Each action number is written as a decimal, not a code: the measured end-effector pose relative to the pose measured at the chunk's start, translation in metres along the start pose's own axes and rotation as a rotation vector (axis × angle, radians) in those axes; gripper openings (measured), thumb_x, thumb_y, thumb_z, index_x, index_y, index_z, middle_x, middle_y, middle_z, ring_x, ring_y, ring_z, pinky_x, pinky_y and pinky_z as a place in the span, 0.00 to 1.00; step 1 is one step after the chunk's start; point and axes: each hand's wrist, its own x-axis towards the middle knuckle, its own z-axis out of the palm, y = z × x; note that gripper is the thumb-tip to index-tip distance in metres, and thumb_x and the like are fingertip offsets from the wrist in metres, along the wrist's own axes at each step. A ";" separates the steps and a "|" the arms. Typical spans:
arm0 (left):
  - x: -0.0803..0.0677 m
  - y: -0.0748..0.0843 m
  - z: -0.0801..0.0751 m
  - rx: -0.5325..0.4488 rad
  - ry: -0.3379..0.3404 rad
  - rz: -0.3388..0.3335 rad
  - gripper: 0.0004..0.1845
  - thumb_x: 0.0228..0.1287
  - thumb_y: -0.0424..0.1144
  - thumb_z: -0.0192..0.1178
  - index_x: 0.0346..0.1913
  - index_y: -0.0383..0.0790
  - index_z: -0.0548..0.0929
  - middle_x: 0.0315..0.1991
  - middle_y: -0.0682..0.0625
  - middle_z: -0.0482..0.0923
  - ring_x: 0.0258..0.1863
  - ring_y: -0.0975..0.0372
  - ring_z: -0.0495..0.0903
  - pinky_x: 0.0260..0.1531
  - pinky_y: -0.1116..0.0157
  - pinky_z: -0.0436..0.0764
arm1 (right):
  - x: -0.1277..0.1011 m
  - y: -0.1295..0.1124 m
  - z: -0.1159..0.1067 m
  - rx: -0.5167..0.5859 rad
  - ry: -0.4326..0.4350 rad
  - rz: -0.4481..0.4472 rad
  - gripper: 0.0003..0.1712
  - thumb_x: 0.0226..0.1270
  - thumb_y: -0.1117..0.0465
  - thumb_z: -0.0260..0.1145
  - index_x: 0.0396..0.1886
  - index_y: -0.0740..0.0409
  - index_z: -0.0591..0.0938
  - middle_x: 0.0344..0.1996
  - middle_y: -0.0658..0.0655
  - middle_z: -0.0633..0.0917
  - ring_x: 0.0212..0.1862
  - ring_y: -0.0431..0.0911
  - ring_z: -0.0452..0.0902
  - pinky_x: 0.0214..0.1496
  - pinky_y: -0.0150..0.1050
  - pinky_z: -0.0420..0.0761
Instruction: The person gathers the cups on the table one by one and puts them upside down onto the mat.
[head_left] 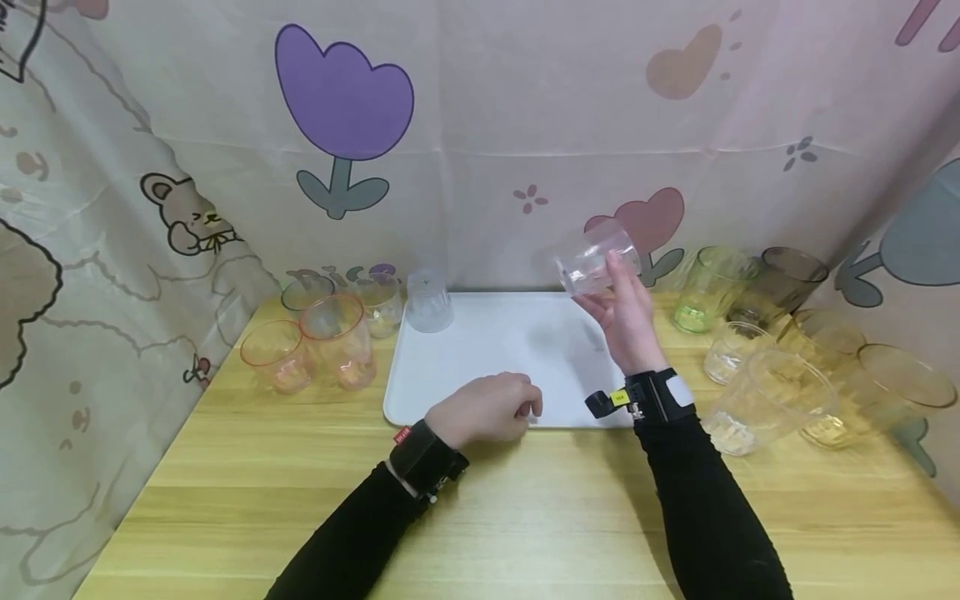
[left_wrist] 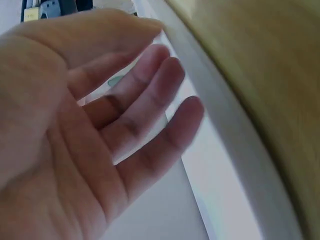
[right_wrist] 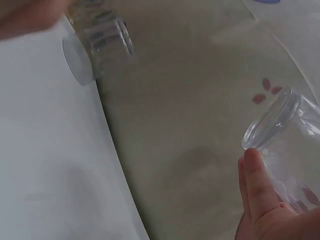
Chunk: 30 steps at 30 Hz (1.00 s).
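Head view showed the right hand [head_left: 626,321] raised above the far right part of the white tray [head_left: 480,392], its fingers wrapped around a clear glass [head_left: 596,258] that was tilted on its side in the air, well apart from the tray surface. The right wrist view showed a fingertip lying along that glass just below its thick base. The left hand [head_left: 487,408] rested at the tray's near edge with its fingers loosely bent and nothing in them; the left wrist view confirmed relaxed, spread fingers [left_wrist: 150,105] over the tray's raised rim. One upside-down clear glass [head_left: 429,302] stood on the tray's far left corner, apart from both hands. Left of the tray on the wooden counter [head_left: 480,508] stood a cluster of cups: two pink cups [head_left: 315,346] in front, a greenish one and a clear one behind them. Right of the tray was a crowded group: a green cup [head_left: 708,287] and a smoky brown cup [head_left: 780,287] at the back near the curtain, a small clear cup [head_left: 735,350] just in front of them, then a large clear cup [head_left: 772,400] and amber cups [head_left: 870,392] lying tilted. A printed curtain [head_left: 480,125] with a purple tulip, hearts and a bear closed off the back and sides.
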 end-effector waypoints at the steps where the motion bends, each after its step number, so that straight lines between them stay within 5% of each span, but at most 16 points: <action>1: 0.000 -0.002 -0.002 0.002 0.034 -0.006 0.09 0.67 0.34 0.64 0.48 0.47 0.88 0.42 0.57 0.79 0.38 0.66 0.77 0.38 0.70 0.79 | -0.001 0.001 0.003 -0.008 -0.010 0.000 0.39 0.79 0.45 0.62 0.79 0.58 0.60 0.63 0.58 0.73 0.52 0.50 0.82 0.56 0.35 0.84; 4: 0.000 -0.007 -0.009 0.028 0.221 -0.017 0.10 0.69 0.41 0.66 0.51 0.46 0.85 0.44 0.55 0.78 0.39 0.65 0.78 0.34 0.68 0.80 | -0.005 0.005 0.013 -0.035 -0.040 0.006 0.40 0.78 0.44 0.62 0.79 0.58 0.61 0.62 0.57 0.73 0.51 0.49 0.82 0.55 0.35 0.85; 10: -0.005 -0.019 -0.024 0.065 0.745 0.003 0.13 0.67 0.40 0.69 0.50 0.41 0.82 0.43 0.49 0.78 0.35 0.62 0.79 0.21 0.69 0.76 | -0.015 0.012 0.034 -0.100 -0.131 0.031 0.34 0.80 0.42 0.58 0.73 0.58 0.67 0.61 0.59 0.74 0.48 0.47 0.84 0.56 0.36 0.85; 14: -0.006 -0.024 -0.029 0.052 0.975 -0.013 0.22 0.63 0.40 0.72 0.55 0.37 0.77 0.47 0.45 0.76 0.35 0.59 0.79 0.19 0.68 0.74 | -0.023 0.018 0.047 -0.140 -0.200 0.058 0.33 0.82 0.43 0.53 0.73 0.61 0.66 0.63 0.60 0.74 0.47 0.45 0.85 0.55 0.37 0.85; 20: -0.006 -0.027 -0.031 0.058 1.100 -0.037 0.35 0.56 0.44 0.77 0.62 0.35 0.72 0.57 0.41 0.72 0.47 0.53 0.78 0.29 0.62 0.82 | -0.032 0.027 0.057 -0.141 -0.265 0.104 0.38 0.83 0.41 0.48 0.81 0.59 0.59 0.70 0.64 0.71 0.49 0.44 0.85 0.55 0.38 0.86; 30: -0.005 -0.027 -0.031 0.081 1.093 0.111 0.36 0.53 0.41 0.73 0.64 0.34 0.73 0.60 0.39 0.72 0.56 0.51 0.76 0.42 0.59 0.84 | -0.035 0.030 0.059 -0.058 -0.250 0.192 0.42 0.80 0.34 0.51 0.77 0.59 0.60 0.60 0.59 0.76 0.47 0.44 0.86 0.51 0.35 0.86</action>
